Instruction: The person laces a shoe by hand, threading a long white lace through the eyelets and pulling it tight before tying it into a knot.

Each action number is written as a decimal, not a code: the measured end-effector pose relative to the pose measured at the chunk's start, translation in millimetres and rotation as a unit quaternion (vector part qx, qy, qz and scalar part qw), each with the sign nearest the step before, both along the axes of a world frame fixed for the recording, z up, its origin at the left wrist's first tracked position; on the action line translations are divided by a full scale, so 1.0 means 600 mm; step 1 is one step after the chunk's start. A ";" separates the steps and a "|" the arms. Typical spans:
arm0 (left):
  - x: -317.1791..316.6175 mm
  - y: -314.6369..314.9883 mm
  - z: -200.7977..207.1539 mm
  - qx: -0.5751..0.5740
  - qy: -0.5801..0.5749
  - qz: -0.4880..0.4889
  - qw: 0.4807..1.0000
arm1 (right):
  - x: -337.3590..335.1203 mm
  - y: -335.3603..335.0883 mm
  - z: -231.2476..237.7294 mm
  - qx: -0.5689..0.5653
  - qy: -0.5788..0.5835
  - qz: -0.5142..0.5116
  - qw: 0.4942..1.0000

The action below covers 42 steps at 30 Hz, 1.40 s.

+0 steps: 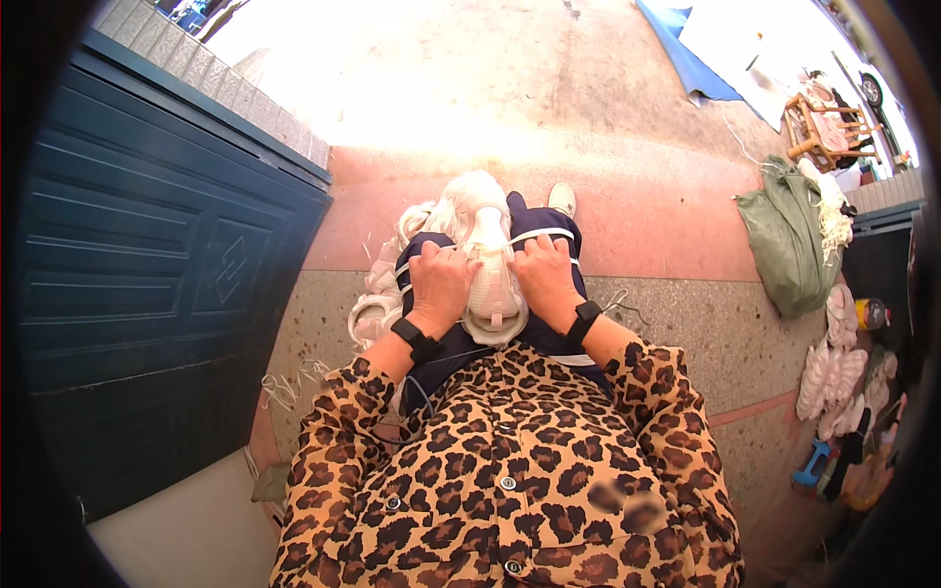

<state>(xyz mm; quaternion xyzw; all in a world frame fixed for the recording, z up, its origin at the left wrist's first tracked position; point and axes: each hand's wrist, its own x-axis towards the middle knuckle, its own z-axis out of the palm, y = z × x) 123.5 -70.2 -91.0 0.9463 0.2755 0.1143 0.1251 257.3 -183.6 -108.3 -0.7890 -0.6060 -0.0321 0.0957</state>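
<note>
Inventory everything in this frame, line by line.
Shoe: one, white, on the lap
Lace: at least one, white, over the shoe
Shoe pile: uncountable, pale, left of the lap
Door: one, dark blue, left
Sack: one, green, right
Heap: one, pale, below the sack
Chair: one, brown, upper right
Sheet: one, blue, top right
Car: one, white, upper right edge
Clutter: uncountable, mixed, lower right
Worn shoe: one, pale, beyond right knee
Shirt: one, leopard print, bottom centre
Trousers: one pair, navy, under the shoe
Wristbands: two, black, one per wrist
Left hand and right hand: two, bare, gripping the lace
</note>
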 end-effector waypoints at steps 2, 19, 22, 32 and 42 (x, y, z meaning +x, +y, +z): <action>-0.004 -0.010 0.007 0.044 0.026 -0.002 0.999 | -0.011 0.000 0.014 -0.015 0.010 -0.009 1.000; 0.044 -0.001 0.024 -0.013 -0.007 -0.098 0.995 | 0.033 -0.005 -0.011 -0.037 0.186 0.056 0.980; 0.076 0.010 0.002 0.010 0.080 -0.147 0.986 | 0.030 -0.009 -0.022 0.012 0.198 0.064 0.978; 0.101 0.090 0.007 -0.568 -0.076 0.054 0.818 | -0.003 0.016 0.016 -0.091 -0.048 0.123 0.987; 0.168 0.059 0.024 -0.539 -0.027 0.068 0.839 | 0.058 -0.001 0.121 0.329 0.216 0.118 0.912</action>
